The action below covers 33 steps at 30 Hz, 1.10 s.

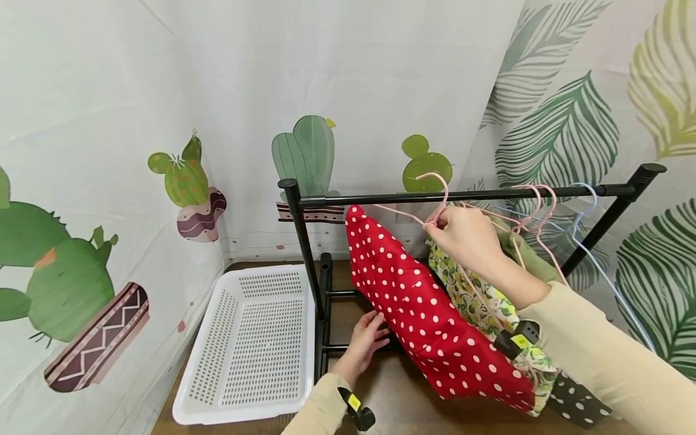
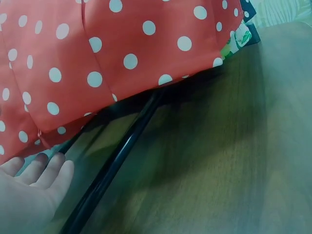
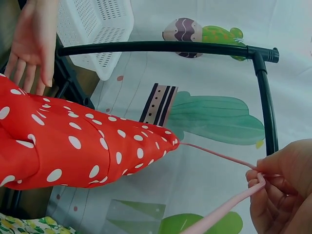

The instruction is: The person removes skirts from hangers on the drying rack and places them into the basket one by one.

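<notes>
My right hand [image 1: 470,235] pinches a pink clothes hanger [image 3: 224,207] at the base of its hook, beside the black rail [image 1: 375,199]. Whether the hook sits over the rail, I cannot tell. From this hanger hangs a red garment with white dots [image 1: 418,314]. Lower down, my left hand [image 1: 365,339] has its fingers extended at the garment's left edge. In the left wrist view these fingers [image 2: 46,170] lie close under the red cloth, palm visible.
Other pink hangers [image 1: 545,208] and a blue hanger [image 1: 584,211] hang further right, with a lemon-print garment [image 1: 454,266] and a green one [image 1: 519,248]. A white perforated basket [image 1: 187,386] stands left of the rack on the wooden table [image 1: 402,399]. A printed curtain [image 1: 370,72] hangs behind.
</notes>
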Each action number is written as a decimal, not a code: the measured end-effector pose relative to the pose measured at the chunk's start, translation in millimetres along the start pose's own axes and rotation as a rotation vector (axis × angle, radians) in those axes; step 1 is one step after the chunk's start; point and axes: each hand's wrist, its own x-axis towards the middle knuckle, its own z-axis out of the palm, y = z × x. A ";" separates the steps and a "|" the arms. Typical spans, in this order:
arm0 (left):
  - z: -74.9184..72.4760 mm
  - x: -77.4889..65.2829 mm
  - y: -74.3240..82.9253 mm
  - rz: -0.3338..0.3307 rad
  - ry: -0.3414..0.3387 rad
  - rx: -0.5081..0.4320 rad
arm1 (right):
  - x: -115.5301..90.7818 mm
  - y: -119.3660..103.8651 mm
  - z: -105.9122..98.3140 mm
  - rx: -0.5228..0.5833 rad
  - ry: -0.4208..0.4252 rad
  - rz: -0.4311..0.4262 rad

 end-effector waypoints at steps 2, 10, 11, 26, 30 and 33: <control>1.0 0.6 -0.6 -0.005 -0.004 -0.009 | -0.1 -1.1 1.1 0.006 -0.002 0.000; 1.5 -1.1 2.0 -0.046 -0.011 -0.044 | -1.7 -2.5 3.2 0.005 0.013 -0.032; 1.2 -1.3 2.6 -0.049 -0.009 -0.044 | -1.9 -2.5 3.1 0.004 0.018 -0.033; -4.2 -2.1 12.0 -0.018 0.043 -0.067 | -3.8 0.4 2.8 -0.002 0.033 -0.035; -6.0 -4.4 15.6 -0.011 0.044 -0.057 | -3.9 1.5 3.5 -0.002 0.037 -0.036; -6.5 -4.8 18.3 -0.021 0.050 -0.057 | -4.2 1.8 3.4 -0.004 0.041 -0.033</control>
